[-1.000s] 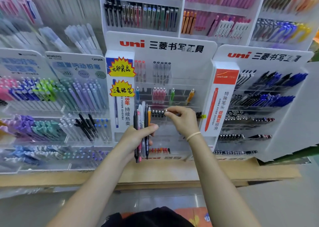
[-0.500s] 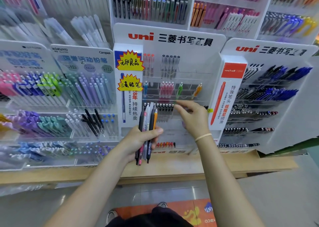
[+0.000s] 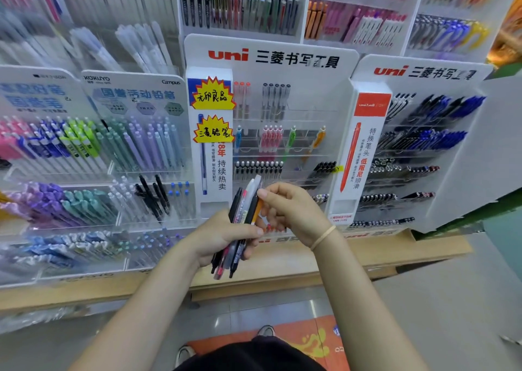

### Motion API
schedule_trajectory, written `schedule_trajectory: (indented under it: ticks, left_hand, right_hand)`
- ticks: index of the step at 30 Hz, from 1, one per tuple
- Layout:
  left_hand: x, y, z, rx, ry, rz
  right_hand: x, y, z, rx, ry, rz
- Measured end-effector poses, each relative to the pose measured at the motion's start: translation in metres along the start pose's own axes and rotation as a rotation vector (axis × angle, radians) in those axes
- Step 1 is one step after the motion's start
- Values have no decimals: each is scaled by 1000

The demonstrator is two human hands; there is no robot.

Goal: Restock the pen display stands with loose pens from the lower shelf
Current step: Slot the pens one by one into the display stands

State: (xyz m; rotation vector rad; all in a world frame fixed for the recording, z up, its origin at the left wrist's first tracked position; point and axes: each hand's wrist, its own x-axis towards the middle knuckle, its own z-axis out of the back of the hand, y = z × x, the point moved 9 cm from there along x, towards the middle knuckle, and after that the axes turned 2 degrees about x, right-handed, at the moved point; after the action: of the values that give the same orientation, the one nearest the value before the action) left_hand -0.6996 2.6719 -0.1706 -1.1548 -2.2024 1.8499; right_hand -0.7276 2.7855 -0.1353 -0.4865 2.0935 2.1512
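Far left: Kokuyo stand (image 3: 93,150), tiers of pink, blue, green, lilac and teal pens, a few black ones lower down. Blurred at the left edge.

Wooden shelf (image 3: 367,257) runs under all the stands.

Centre: uni stand (image 3: 271,57), white with clear tiers. Two yellow starburst tags (image 3: 213,95) on its left panel. Top tier has red and grey pens, next tier has blue, pink, green and orange ones, third tier has a row of black-capped pens (image 3: 258,168) at left and a smaller black group at right.

Left hand (image 3: 223,238), near and in front of the uni stand's lower tiers, grips a bundle of pens (image 3: 243,221) roughly upright, fingers wrapped round the barrels, thumb across the front. The bundle mixes black, red, clear/white and orange barrels; tips stick out below the fist, caps fan out above.

Right hand (image 3: 288,209) is just right of the bundle, touching it. Thumb and fingers pinch the orange pen (image 3: 257,212) at the bundle's right edge. That pen sits among the others; can't tell how far it's separated. Pale band (image 3: 323,238) on the right wrist.

Right: second uni stand (image 3: 423,144) with a red pen graphic on its side panel, tiers of black and blue pens, fuller at the top.

Near bottom: grey floor, orange mat (image 3: 310,339), shoe tips on it.
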Motion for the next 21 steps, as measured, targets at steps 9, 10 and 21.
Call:
schedule_trajectory:
  ticks: [9, 10, 21]
  left_hand:
    - [-9, 6, 16, -117, -21, 8]
    - [-10, 8, 21, -138, -55, 9]
    - [-29, 0, 74, -255, -420, -118]
  right_hand:
    - [-8, 0, 11, 99, -166, 41]
    - [-9, 0, 15, 104, -207, 48]
    - [-22, 15, 14, 225, -204, 157]
